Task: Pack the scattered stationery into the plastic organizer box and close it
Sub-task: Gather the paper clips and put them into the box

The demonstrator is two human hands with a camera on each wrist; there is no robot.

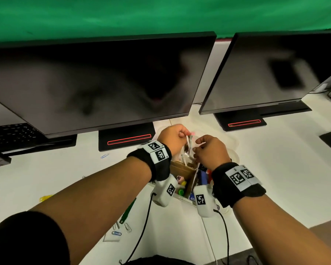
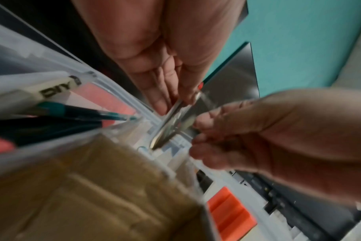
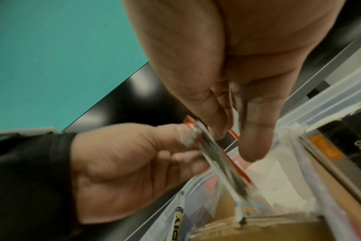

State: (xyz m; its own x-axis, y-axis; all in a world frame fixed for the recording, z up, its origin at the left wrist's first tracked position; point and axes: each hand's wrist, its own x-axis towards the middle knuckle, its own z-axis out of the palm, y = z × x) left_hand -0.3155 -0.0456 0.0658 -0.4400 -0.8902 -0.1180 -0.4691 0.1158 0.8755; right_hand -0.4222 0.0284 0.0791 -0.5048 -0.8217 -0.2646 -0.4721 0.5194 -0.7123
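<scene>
A green wall (image 1: pixel 103 14) runs across the back, above a white desk (image 1: pixel 266 169). Two dark monitors (image 1: pixel 96 83) stand side by side on the desk, each on a black base (image 1: pixel 126 137) with a thin red line, and a black keyboard (image 1: pixel 13 134) lies at the far left. Their screens are off and give only dim, blurred reflections.

Head view looks down from above; both wrist views, close, share the organizer box (image 2: pixel 122 91).
</scene>
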